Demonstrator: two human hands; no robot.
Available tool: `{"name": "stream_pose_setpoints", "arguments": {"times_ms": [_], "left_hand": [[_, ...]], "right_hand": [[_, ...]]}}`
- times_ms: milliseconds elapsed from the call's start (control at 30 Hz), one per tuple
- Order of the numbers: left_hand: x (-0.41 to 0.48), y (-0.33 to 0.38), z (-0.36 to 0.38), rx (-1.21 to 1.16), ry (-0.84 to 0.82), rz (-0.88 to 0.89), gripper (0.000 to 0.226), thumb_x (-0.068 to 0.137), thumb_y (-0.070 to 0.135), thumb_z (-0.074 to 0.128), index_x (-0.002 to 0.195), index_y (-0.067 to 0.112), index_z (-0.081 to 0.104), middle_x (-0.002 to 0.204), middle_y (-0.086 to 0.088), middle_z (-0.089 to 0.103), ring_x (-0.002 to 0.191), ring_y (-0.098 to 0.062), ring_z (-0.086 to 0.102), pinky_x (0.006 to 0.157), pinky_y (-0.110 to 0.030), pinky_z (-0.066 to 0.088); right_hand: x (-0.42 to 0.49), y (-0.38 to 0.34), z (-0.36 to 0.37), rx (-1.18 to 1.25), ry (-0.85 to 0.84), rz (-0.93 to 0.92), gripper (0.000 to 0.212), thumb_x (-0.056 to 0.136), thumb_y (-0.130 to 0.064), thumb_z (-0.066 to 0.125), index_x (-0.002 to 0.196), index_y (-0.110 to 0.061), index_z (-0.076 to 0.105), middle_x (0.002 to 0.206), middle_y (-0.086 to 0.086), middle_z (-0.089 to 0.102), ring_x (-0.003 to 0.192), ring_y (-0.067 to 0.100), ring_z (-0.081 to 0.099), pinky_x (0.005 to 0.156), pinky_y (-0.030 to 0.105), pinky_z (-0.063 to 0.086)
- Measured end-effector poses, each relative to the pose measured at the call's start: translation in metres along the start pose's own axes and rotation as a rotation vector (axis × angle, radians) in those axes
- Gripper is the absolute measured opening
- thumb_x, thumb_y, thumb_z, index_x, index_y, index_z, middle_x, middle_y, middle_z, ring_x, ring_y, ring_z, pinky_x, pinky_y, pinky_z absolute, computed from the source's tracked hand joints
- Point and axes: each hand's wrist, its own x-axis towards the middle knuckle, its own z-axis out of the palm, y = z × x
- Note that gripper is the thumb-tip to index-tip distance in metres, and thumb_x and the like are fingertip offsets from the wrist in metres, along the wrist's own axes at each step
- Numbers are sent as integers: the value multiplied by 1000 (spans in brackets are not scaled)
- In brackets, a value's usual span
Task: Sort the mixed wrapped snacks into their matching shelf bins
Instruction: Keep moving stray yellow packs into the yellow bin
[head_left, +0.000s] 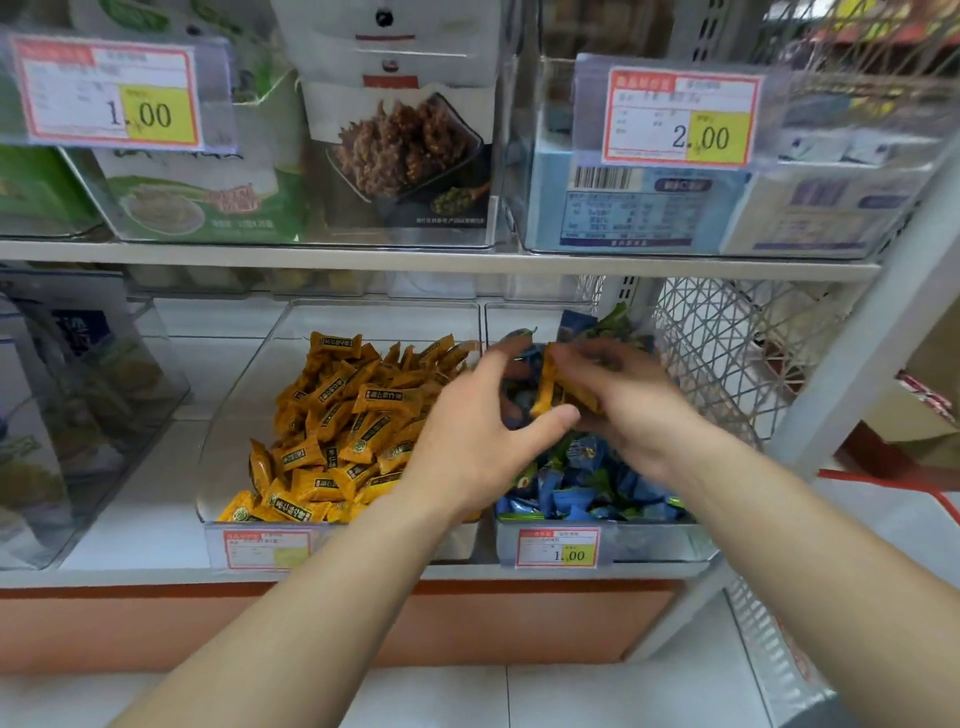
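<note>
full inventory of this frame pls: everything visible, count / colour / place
orange wrapped snacks: dozens, orange, heaped in left clear bin, lower shelf
blue wrapped snacks: dozens, blue with some green, in right clear bin, lower shelf
held orange snacks: a few, orange, between both hands over the right clear bin
price tags: four, red-framed white and yellow, two on upper bins, two on lower bins
green pouches: several, green and white, upper shelf left
white pouch: at least one, white with a brown snack picture, upper shelf centre
pale blue boxes: at least two, upper shelf right
mesh basket: one, white, right of the right clear bin
left hand: grips held orange snacks
right hand: grips held orange snacks
</note>
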Motion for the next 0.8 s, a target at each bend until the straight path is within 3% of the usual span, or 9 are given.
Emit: {"name": "stream_pose_setpoints", "arguments": {"times_ms": [67,133,233,333,400,500,567,667,800], "left_hand": [[-3,7,8,-67,13,39,66,81,59,65,140,37,45,123,15,64,109,0,60,93,-26,52],[-4,11,11,-52,81,86,51,90,41,67,138,34,52,126,13,64,114,-2,58,96,-29,51],[-5,15,9,-98,113,63,40,90,28,71,128,33,61,114,18,67,100,2,62,87,-22,53],[-7,14,5,-121,76,39,36,83,28,79,115,33,63,102,23,66,98,9,59,80,-8,46],[-9,13,1,-127,55,25,34,80,26,82,107,30,61,97,19,65,95,4,60,77,-11,47],[-11,10,-6,-112,30,-3,32,79,26,82,100,28,58,92,13,65,89,-2,62,74,-20,52],[-12,6,-12,-76,48,-17,31,79,28,80,95,32,54,87,10,64,79,-2,61,63,-17,49],[-7,-10,-28,25,143,-100,33,78,26,80,89,33,50,75,7,64,62,-1,60,49,-13,43],[-1,-41,-50,325,173,-222,34,80,28,74,104,30,50,70,7,61,51,-5,56,45,-18,40]], "right_hand": [[-9,6,6,94,-13,55,40,82,-29,77,111,-5,64,104,14,73,95,28,72,78,40,60],[-14,6,8,182,-12,74,53,72,-32,80,111,-2,63,104,15,72,95,27,72,78,38,60],[-15,2,5,226,-39,134,55,61,-36,82,104,-10,62,96,12,71,83,22,72,65,31,57],[-14,6,2,55,-80,184,63,54,-50,84,102,-14,63,79,5,66,61,13,58,46,23,44],[-14,10,2,58,-140,180,67,52,-51,86,100,-12,61,69,1,59,53,9,47,41,20,35],[-15,13,4,85,-249,176,62,56,-52,87,95,-12,61,66,-1,57,53,9,47,41,20,35],[-15,15,4,33,-256,148,52,70,-56,80,97,-15,64,71,-1,64,59,12,55,45,22,39],[-7,14,-3,-204,-75,22,32,91,-51,62,94,-20,66,79,-1,71,68,16,62,53,28,43],[22,8,-26,-479,131,-137,8,94,-30,62,89,-26,66,92,1,71,85,21,66,73,32,48]]}}
